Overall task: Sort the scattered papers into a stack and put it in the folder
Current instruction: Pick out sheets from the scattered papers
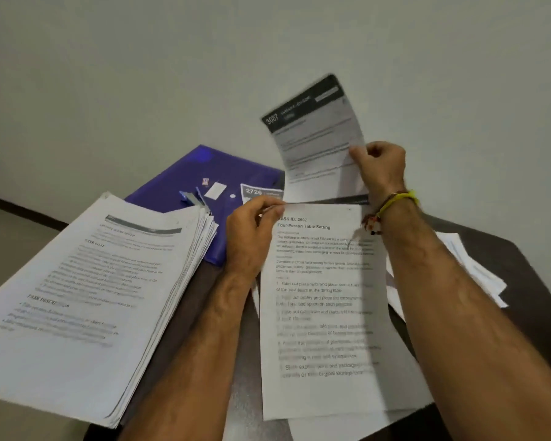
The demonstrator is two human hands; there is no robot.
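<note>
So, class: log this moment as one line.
left hand: pinches top sheet | right hand: holds raised sheet | folder: no stack inside

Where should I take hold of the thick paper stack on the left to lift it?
Probably at the thick paper stack's near edges, a grip from each side: it overhangs the table toward you, so fingers can slide beneath. Its far right corner fans out over the blue folder; square that first.

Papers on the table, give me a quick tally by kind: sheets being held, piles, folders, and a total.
Sheets held: 2, sheet headed 3087 in the right hand, Table Setting sheet pinched by the left hand
Tall paper stack: 1
Loose pile at right: 1, sheet count unclear
Blue folder: 1
Total: 5
</note>
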